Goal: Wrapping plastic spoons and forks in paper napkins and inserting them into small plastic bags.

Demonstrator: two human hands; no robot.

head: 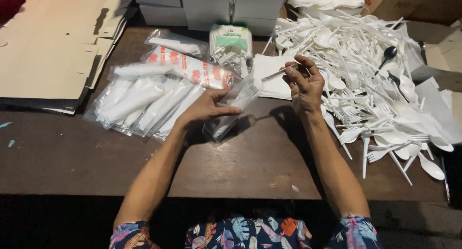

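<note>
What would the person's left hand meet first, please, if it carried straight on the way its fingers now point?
The left hand points rightward, up the clear plastic sleeve it already holds. Beyond that, the first thing in line looks to be the right hand, though depth is hard to judge from above.

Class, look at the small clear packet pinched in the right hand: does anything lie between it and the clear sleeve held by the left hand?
Nothing visible: only open air separates the small clear packet from the clear sleeve.
</note>
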